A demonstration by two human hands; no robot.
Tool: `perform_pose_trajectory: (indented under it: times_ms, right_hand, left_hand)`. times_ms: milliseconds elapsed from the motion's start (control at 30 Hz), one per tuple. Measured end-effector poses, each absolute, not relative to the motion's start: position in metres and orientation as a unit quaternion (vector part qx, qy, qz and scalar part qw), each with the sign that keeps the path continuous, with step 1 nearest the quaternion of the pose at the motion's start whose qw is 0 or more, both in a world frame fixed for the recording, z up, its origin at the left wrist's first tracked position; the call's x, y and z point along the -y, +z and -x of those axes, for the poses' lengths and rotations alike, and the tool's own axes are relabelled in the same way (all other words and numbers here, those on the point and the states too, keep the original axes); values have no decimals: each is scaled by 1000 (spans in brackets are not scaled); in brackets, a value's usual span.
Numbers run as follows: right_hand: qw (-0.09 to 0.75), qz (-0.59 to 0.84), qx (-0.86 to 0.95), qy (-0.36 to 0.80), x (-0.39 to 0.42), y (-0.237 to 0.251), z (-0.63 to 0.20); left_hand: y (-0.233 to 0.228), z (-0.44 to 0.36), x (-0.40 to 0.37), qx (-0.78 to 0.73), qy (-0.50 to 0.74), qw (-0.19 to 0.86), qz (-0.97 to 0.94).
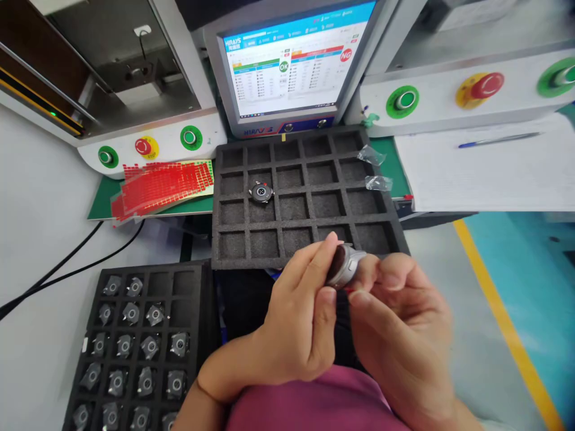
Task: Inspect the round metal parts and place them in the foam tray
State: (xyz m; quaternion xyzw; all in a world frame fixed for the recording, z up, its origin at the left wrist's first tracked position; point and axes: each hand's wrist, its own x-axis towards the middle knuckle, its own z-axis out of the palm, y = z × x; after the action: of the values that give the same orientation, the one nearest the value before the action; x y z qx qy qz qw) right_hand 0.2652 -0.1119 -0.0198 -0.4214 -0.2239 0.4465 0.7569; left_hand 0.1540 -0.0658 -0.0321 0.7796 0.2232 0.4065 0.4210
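1. My left hand (299,323) comes up from the lower middle, fingers curled, thumb and forefinger pinched on a small round watch body (344,265)
2. My right hand (399,323) meets it from the right — fingers closed narrow on the same piece
3. It sits between both hands, just over the near edge of the foam tray (381,206), where 1 other unit (261,192) lies

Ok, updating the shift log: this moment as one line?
both hands hold watch case | left hand | right hand | foam tray behind
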Motion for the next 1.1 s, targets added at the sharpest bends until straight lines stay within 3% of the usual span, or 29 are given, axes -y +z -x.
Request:
perform_pose_trajectory:
  times_ms: [600,1100]
  right_hand:
    - [747,458,214,431,102,-14,-264]
    - [742,461,205,441,102,-16,-265]
  left_hand:
    - [-33,-158,64,-267,397,361,-801]
    - [-43,-164,68,-287,448,250,-809]
